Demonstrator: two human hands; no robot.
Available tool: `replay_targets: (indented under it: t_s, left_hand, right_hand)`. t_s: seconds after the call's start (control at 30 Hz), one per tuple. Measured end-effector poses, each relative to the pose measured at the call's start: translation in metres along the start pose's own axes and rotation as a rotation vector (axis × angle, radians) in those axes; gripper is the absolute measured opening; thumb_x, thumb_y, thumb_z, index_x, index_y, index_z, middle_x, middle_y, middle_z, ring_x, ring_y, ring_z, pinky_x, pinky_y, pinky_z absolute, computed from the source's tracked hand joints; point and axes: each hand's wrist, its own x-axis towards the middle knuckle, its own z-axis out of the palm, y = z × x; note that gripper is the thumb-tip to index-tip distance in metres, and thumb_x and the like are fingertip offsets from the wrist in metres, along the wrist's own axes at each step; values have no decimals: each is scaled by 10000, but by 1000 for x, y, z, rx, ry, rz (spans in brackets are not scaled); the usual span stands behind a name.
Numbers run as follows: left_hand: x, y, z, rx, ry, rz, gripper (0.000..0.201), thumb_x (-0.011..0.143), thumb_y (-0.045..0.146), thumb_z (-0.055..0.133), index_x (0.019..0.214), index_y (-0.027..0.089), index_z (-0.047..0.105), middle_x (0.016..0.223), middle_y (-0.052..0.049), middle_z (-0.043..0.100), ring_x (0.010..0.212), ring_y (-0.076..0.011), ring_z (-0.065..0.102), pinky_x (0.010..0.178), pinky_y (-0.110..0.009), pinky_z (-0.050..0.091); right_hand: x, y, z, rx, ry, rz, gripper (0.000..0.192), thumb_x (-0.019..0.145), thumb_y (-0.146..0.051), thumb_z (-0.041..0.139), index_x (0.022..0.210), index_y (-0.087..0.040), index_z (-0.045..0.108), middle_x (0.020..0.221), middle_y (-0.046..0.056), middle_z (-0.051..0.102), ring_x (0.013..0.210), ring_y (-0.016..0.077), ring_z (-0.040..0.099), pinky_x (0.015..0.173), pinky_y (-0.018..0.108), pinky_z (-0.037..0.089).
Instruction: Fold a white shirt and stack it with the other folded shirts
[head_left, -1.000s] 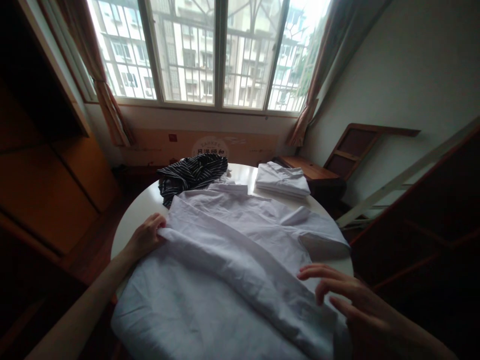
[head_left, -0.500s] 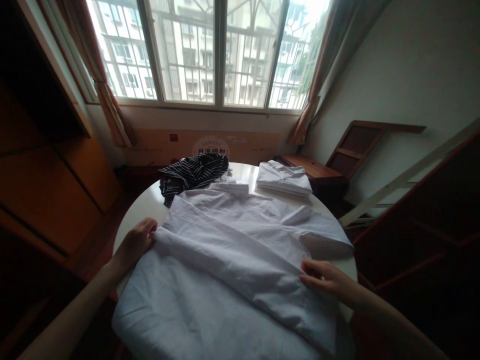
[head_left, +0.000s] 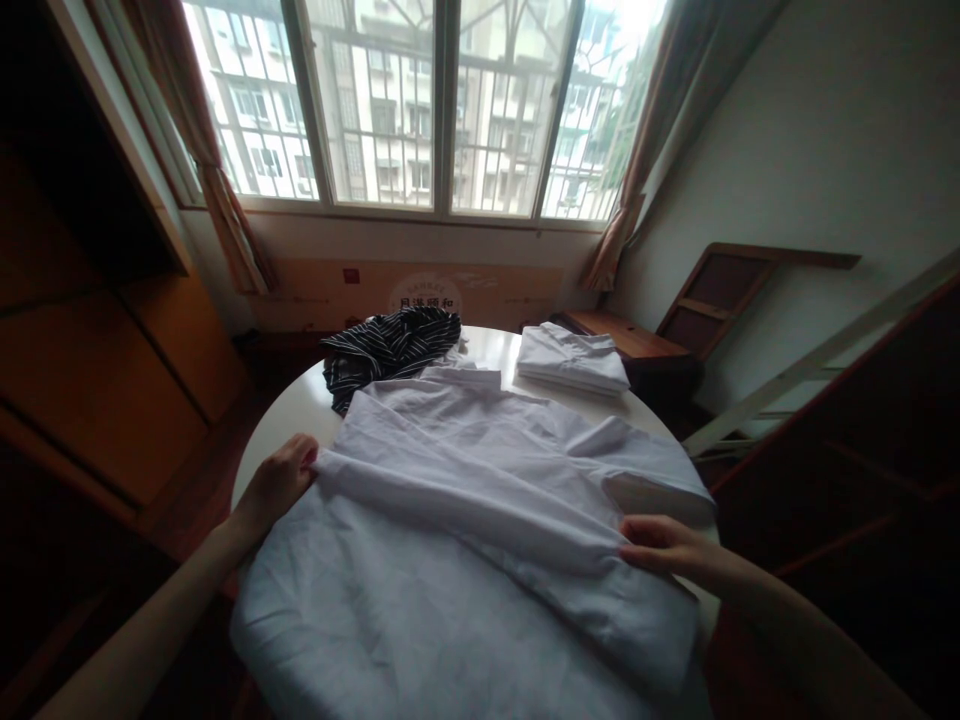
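A white shirt [head_left: 450,500] lies spread over a round white table [head_left: 292,405], its collar toward the window. A long fold of cloth runs across it from left to right. My left hand [head_left: 277,480] pinches the left end of that fold at the table's left side. The right end of the fold, near the shirt's right sleeve, is gripped by my right hand [head_left: 660,545].
A crumpled black striped garment [head_left: 390,345] sits at the table's far left. A folded white shirt [head_left: 574,362] rests at the far right. Wooden cabinets [head_left: 97,330] stand to the left, a wooden frame [head_left: 720,290] and low bench to the right, a window [head_left: 442,100] ahead.
My right hand came down from hovering over the cloth and took hold of the fold's right end. The fold has been pulled straighter across the shirt. The left hand barely moved.
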Motion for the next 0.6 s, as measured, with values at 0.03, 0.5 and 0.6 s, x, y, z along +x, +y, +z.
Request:
replay_targets:
  t_s: [0.03, 0.5, 0.6]
  left_hand:
    - [0, 0, 0, -10, 5, -21, 46, 674, 177, 419, 666, 208, 386, 645, 10, 464, 564, -143, 479, 543, -248, 383]
    - [2, -7, -2, -90, -197, -129, 118, 681, 256, 442, 771, 210, 503, 748, -20, 630, 727, -190, 607, 619, -247, 431]
    - [2, -7, -3, -83, -208, -112, 124, 687, 250, 430, 781, 207, 499, 767, -25, 627, 737, -190, 604, 633, -249, 431]
  right_hand:
    - [1, 0, -1, -27, 34, 1, 445, 663, -605, 532, 705, -162, 527, 584, -26, 480, 512, 98, 435, 446, 207, 319]
    - [-35, -27, 75, -736, 257, -362, 90, 682, -125, 491, 738, -193, 509, 784, 41, 555, 687, 153, 519, 601, 252, 401]
    - [-32, -18, 76, -798, 297, -360, 145, 666, -61, 418, 678, -185, 493, 716, 43, 546, 620, 140, 504, 554, 244, 380]
